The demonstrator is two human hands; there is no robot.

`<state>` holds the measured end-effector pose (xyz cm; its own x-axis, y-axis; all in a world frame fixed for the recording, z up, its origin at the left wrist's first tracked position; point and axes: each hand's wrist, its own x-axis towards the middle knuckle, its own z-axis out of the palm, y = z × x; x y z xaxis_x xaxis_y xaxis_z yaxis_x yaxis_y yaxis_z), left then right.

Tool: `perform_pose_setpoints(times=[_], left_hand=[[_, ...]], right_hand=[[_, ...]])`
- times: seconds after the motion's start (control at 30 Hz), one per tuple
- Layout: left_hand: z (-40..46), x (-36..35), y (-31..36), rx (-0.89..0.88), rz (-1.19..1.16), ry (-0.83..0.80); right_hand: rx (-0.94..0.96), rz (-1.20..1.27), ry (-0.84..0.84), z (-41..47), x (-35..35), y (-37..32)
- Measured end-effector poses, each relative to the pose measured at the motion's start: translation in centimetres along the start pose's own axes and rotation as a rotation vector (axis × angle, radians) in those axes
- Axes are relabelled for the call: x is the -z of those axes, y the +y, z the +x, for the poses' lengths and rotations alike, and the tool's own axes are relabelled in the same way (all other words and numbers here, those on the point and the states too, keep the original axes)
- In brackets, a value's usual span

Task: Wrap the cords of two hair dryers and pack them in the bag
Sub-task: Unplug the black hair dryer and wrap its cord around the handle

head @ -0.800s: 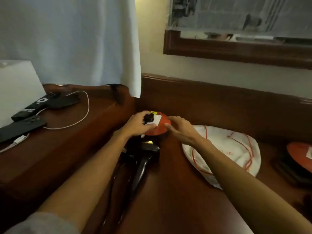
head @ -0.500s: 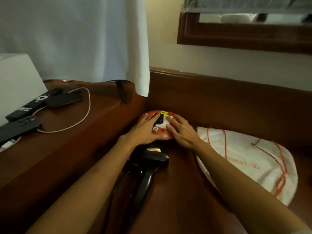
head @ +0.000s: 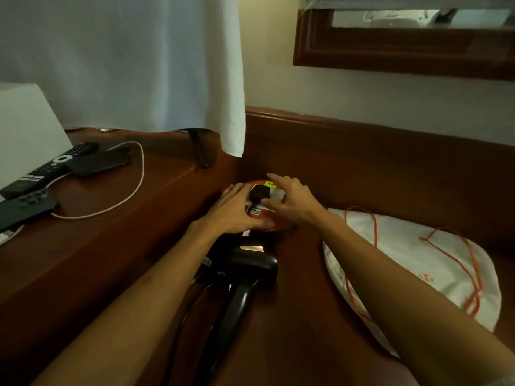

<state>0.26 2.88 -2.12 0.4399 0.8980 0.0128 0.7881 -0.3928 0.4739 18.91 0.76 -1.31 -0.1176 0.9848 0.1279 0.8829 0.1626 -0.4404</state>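
Note:
A black hair dryer (head: 245,263) lies on the dark wooden surface, handle toward me, its round orange end (head: 278,222) pointing at the back panel. A black plug (head: 259,193) sits on that orange end, and the cord (head: 184,316) loops beside the handle. My left hand (head: 231,210) lies flat over the orange end's left side, thumb along its lower edge. My right hand (head: 292,200) reaches in from the right with spread fingers; its thumb touches the plug and the forefinger stretches past it. The white bag (head: 404,263) with an orange drawstring lies flat at the right.
A raised wooden ledge (head: 111,218) at the left carries a remote control (head: 47,167), dark devices and a white cable (head: 133,188). A white curtain (head: 139,65) hangs above it. A wooden back panel (head: 390,162) closes the corner just behind the dryer.
The view has shifted left and closer. The plug was at my left thumb before; now my right hand has come over it and my left hand lies flatter on the orange end.

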Motion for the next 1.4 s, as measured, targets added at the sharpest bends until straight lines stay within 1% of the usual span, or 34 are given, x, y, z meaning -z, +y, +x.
perform_pose_setpoints(times=[0.1,0.2,0.3,0.4,0.6,0.73,0.8,0.9,0.97,1.03,1.13,1.23,1.3,1.4], left_hand=[[0.2,-0.6,-1.0,0.038,-0.080,-0.051],[0.2,-0.8,-1.4,0.018,-0.132,-0.046],[0.2,-0.8,-1.2,-0.004,-0.141,-0.026],[0.6,-0.9,-1.7,0.002,-0.137,-0.038],[0.4,-0.8,-1.9,0.019,-0.170,-0.064],[-0.1,-0.3,-1.1,0.052,-0.161,-0.092],[-0.3,0.3,-0.7,0.050,-0.204,-0.102],[-1.8,1.2,0.2,0.044,-0.368,-0.031],[-3.7,1.9,0.8,0.050,-0.434,0.036],[-6.3,2.4,1.4,0.020,-0.442,0.165],[-11.6,1.3,3.0,-0.046,-0.410,0.366],[-16.8,-1.6,4.6,-0.037,-0.376,0.443],[-19.2,-3.9,4.9,-0.022,-0.341,0.458],[-21.2,-6.5,4.3,0.093,-0.189,0.429]], right_hand=[[0.013,0.076,-0.121,1.2,0.1,-1.3],[0.036,0.105,-0.164,1.8,0.3,-1.2],[0.072,0.088,-0.118,1.8,0.2,-1.0],[0.086,0.094,-0.094,1.7,0.1,-1.1],[0.063,0.073,-0.078,1.3,0.8,-1.5],[0.039,0.161,0.017,1.4,1.9,-2.8],[0.050,0.132,0.037,1.2,2.9,-3.5],[0.002,0.110,0.103,-0.4,3.9,-3.5],[-0.066,0.080,0.159,-2.2,3.5,-2.9],[-0.146,0.046,0.226,-4.5,2.2,-1.9],[-0.279,0.132,0.364,-8.5,-0.4,-0.4],[-0.401,0.216,0.451,-11.3,-3.2,0.3],[-0.471,0.217,0.399,-12.1,-4.1,0.1],[-0.501,0.088,0.243,-12.7,-3.5,-0.7]])
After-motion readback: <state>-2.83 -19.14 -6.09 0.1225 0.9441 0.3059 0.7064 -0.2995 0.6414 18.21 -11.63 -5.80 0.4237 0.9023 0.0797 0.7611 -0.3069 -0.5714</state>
